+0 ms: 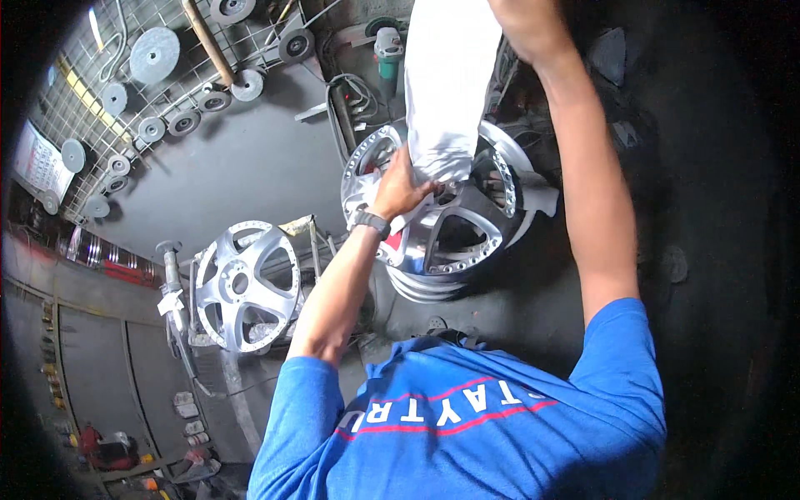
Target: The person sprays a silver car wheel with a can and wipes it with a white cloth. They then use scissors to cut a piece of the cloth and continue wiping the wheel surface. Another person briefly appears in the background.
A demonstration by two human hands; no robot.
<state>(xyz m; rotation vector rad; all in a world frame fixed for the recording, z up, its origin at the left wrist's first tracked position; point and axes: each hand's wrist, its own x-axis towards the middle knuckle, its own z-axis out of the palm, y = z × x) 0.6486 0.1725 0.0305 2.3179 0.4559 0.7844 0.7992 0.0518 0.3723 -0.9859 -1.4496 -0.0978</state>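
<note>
A long piece of white cloth [452,79] stretches from the top of the view down to a silver wheel rim [425,283]. My left hand [400,190], with a dark watch on the wrist, is closed on the bunched lower end of the cloth, over the rim's spokes. Up at the top edge, my right hand [531,29] grips the cloth's upper right side; some of its fingers are cut off by the frame. More white material and a small red patch show on the rim beside my left hand. The cloth hides part of the rim's far side.
To the left, a second silver five-spoke wheel [240,283] stands beside a long-handled tool [173,283]. A wire rack [92,158] carries several grinding discs [154,56]. Behind the rim are a green power tool [388,62] and loose cables [354,87].
</note>
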